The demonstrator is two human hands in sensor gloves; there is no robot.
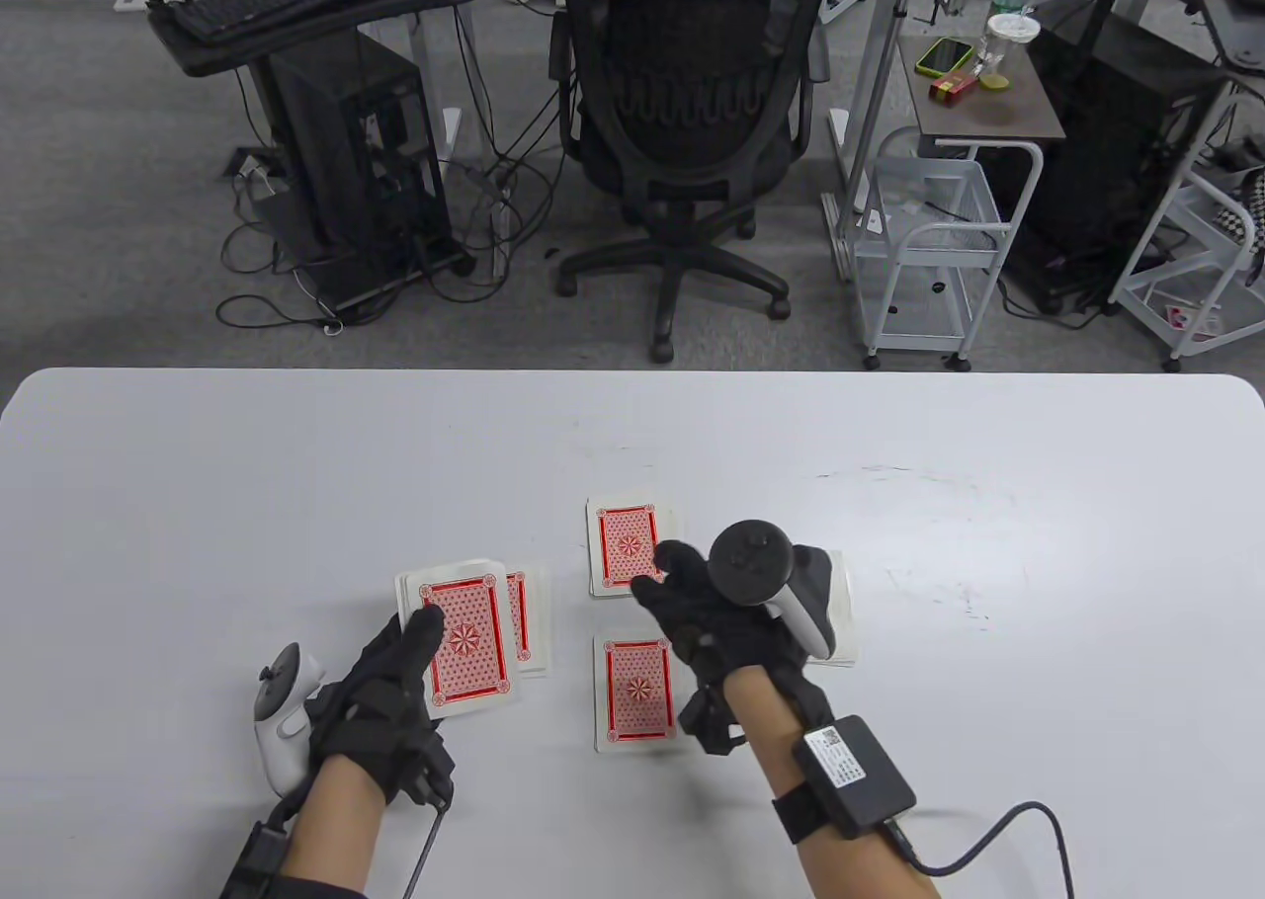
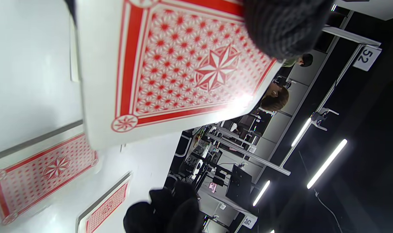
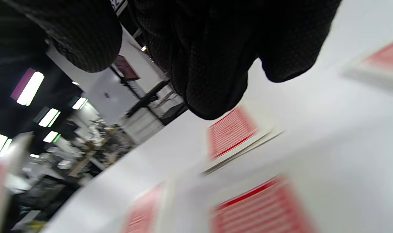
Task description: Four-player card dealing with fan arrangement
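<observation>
My left hand (image 1: 420, 642) grips a deck of red-backed cards (image 1: 464, 647) just above the table, thumb on the top card. In the left wrist view the deck (image 2: 183, 64) fills the top, with my thumb (image 2: 280, 26) on it. Four face-down piles lie on the white table (image 1: 198, 504): one beside the deck (image 1: 529, 622), a far one (image 1: 625, 546), a near one (image 1: 637, 692), and one (image 1: 842, 608) mostly hidden under my right hand. My right hand (image 1: 664, 575) hovers between the far and near piles, fingers loosely curled, with no card visible in it.
The table's far edge (image 1: 632, 373) runs in front of an office chair (image 1: 682, 128). A cable (image 1: 998, 830) trails from my right wrist over the near right of the table. The right wrist view is blurred, with piles (image 3: 232, 131) below my fingers (image 3: 212, 71).
</observation>
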